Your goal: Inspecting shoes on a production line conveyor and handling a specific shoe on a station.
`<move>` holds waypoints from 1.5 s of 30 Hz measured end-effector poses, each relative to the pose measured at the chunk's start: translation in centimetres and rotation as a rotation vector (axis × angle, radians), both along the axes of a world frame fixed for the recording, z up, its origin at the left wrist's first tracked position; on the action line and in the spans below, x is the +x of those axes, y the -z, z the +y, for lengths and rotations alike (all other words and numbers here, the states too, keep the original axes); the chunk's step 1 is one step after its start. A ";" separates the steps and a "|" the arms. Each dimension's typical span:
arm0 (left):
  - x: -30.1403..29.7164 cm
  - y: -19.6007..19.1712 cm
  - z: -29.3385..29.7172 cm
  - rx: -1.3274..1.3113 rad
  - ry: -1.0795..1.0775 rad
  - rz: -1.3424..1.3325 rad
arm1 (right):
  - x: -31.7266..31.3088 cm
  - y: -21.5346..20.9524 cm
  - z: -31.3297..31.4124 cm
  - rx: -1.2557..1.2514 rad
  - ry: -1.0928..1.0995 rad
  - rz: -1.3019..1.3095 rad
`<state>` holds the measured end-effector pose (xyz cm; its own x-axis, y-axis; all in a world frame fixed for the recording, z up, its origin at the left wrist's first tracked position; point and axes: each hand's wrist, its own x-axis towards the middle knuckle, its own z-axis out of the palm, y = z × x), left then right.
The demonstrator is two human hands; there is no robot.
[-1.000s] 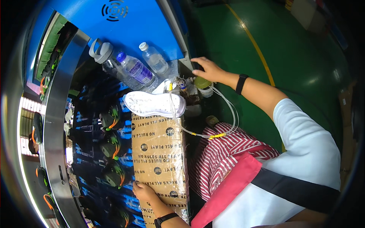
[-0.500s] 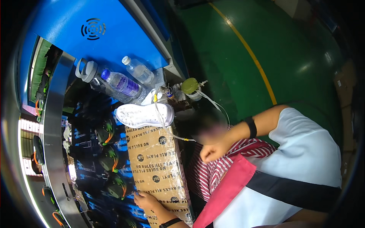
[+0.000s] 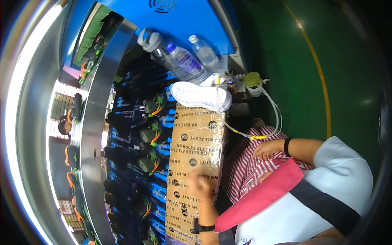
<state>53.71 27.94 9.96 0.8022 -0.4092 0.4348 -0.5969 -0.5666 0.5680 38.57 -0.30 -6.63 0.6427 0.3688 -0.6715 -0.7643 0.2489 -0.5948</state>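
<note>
My left hand point(image 3: 200, 185), smeared by motion, is over the tape-covered cardboard point(image 3: 196, 141) beside the conveyor. Its fingers are too blurred to show a grip. Against the striped red-and-white cloth point(image 3: 241, 167) at my front, my right hand point(image 3: 267, 149) has loosely bent fingers, somewhat apart, with nothing visible in them. A white shoe sole point(image 3: 201, 97) lies across the far end of the cardboard, apart from both hands. Several dark shoe parts with green and orange trim point(image 3: 150, 134) sit in a row along the cardboard's left side.
Behind the sole stand a grey-lidded bottle point(image 3: 157, 47), a purple-capped bottle point(image 3: 188, 62) and a white-capped bottle point(image 3: 204, 51). A green-lidded jar point(image 3: 252, 79) with clear tubing point(image 3: 279, 112) is at their right. A blue machine housing point(image 3: 196, 20) rises beyond. A metal rail point(image 3: 98, 122) runs along the left.
The view has shifted, so the scene sits further right. My left hand has left the cardboard's conveyor-side edge and come over its surface. My right hand has lowered, its fingers looser.
</note>
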 end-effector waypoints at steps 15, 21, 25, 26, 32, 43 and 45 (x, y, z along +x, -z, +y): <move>-7.5 17.2 -0.7 0.026 -0.022 1.082 | 0.2 0.1 -1.2 -0.003 0.060 0.017; -7.8 18.7 -0.8 0.106 0.018 0.906 | -0.4 0.0 -1.5 0.048 0.144 0.034; -7.9 17.8 -0.7 0.002 -0.016 0.975 | -0.2 0.2 -1.4 0.059 0.144 0.037; -7.9 17.4 -0.8 -0.006 -0.034 0.991 | -0.1 0.1 -1.4 0.060 0.136 0.038; -8.0 17.8 -0.5 -0.052 -0.039 0.978 | 0.3 -0.2 -1.3 0.056 0.148 0.060; -7.7 18.6 -0.6 -0.009 -0.025 0.977 | 0.1 -1.0 -1.4 0.053 0.174 0.049; -7.8 18.3 -0.7 0.012 -0.025 0.969 | 0.1 -1.1 -1.5 0.047 0.168 0.044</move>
